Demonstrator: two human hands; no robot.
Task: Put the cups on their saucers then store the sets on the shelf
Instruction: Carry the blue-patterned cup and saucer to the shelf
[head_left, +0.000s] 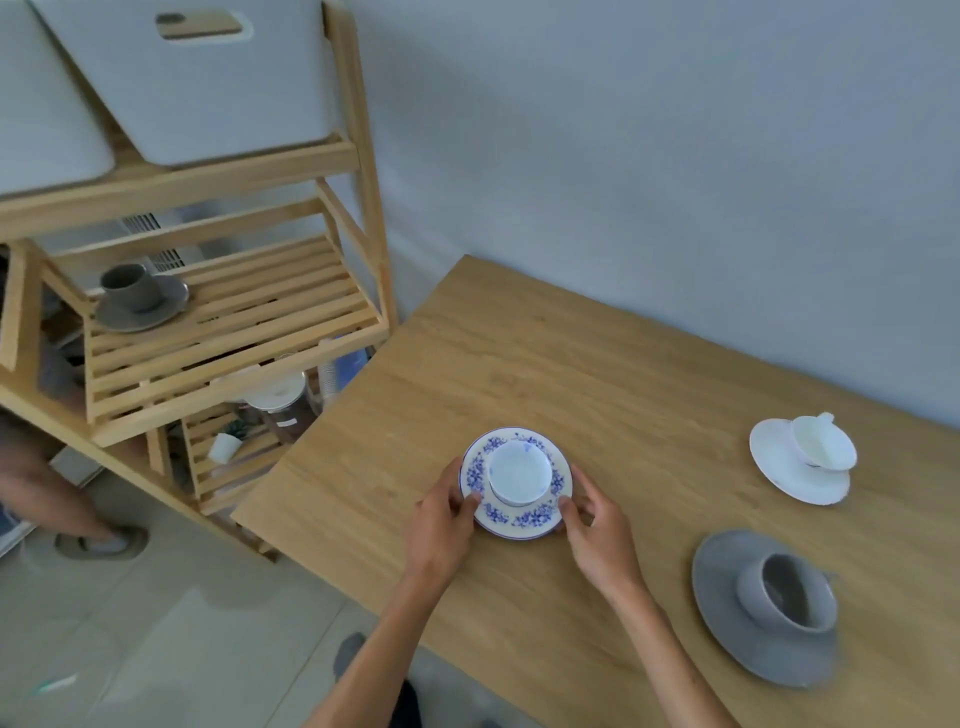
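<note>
A small white cup (519, 475) stands on a blue-flowered saucer (540, 514) near the left end of the wooden table (597, 364). My left hand (441, 525) grips the saucer's left rim and my right hand (597, 530) grips its right rim. A plain white cup (826, 444) sits on a white saucer (784, 470) at the far right. A grey cup (789, 590) rests on a grey saucer (727, 613) at the near right. On the slatted wooden shelf (249, 317) to the left stands a dark grey cup (127, 286) on its saucer (166, 306).
Two white bins (197, 88) fill the shelf's top level. Jars and small items (280, 405) sit on the lower levels. Another person's leg and shoe (98, 540) are on the tiled floor at the left. A grey wall backs the table.
</note>
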